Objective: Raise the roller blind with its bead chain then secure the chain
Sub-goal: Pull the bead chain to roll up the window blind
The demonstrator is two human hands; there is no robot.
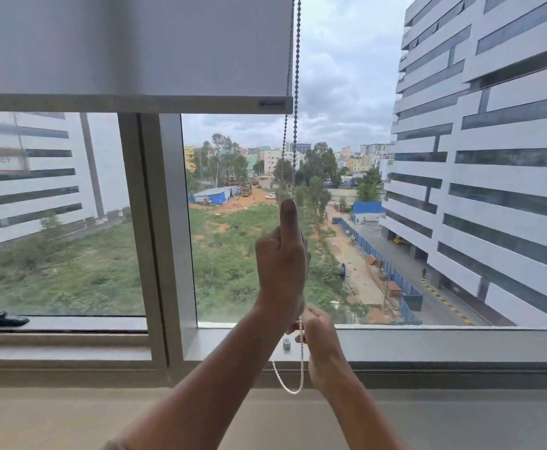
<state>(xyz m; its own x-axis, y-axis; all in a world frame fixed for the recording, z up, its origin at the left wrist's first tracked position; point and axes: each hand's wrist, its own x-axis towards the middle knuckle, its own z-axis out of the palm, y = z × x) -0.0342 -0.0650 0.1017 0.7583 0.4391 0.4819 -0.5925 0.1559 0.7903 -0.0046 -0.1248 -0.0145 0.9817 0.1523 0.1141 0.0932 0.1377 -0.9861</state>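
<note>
A grey roller blind (129, 47) covers the top of the window, its bottom bar (129, 103) about a quarter of the way down the view. The bead chain (295, 92) hangs in two strands along the blind's right edge. My left hand (281, 264) is closed around the strands at mid-window, thumb pointing up. Lower and to the right, my right hand (320, 336) pinches the chain just above the sill. Below it the white chain loop (293, 388) hangs free. A small grey chain holder (286, 344) sits on the frame beside the loop.
A vertical window mullion (161, 222) stands left of my hands. A black window handle (4, 320) lies on the lower left frame. The sill ledge (70, 417) runs across the bottom. Buildings and a green lot show through the glass.
</note>
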